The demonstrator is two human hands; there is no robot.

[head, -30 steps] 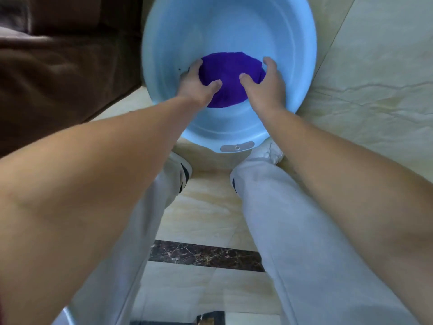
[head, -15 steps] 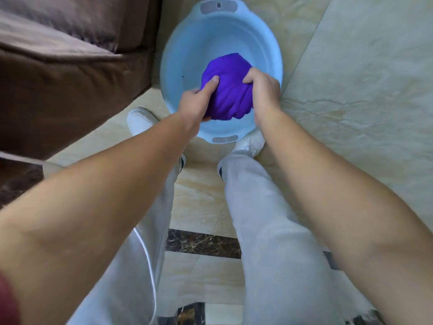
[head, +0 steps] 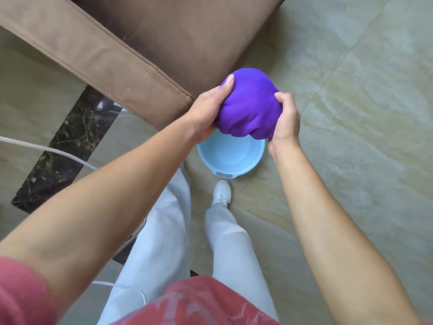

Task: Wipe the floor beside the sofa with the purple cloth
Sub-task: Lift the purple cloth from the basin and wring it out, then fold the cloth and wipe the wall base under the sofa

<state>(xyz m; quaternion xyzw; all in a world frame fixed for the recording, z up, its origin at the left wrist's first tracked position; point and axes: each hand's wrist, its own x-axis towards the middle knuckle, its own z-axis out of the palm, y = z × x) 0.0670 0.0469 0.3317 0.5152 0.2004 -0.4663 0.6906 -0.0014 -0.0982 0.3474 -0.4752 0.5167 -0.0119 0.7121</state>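
Observation:
The purple cloth [head: 249, 106] is bunched into a ball, held up in the air between both hands. My left hand [head: 207, 111] grips its left side, thumb on top. My right hand [head: 284, 120] grips its right side. Directly below the cloth, a light blue basin [head: 230, 158] stands on the beige tiled floor [head: 363, 113]. The brown sofa [head: 131, 50] fills the upper left, its corner close to my left hand. The far part of the basin is hidden by the cloth.
My legs in light grey trousers and one white shoe [head: 222, 192] stand just in front of the basin. A white cable [head: 46, 150] crosses the floor at left over a dark marble strip [head: 68, 146]. Open tiled floor stretches to the right of the sofa.
Both hands have lifted the cloth out of the basin and well above it. The view has risen, so the basin looks small and far below.

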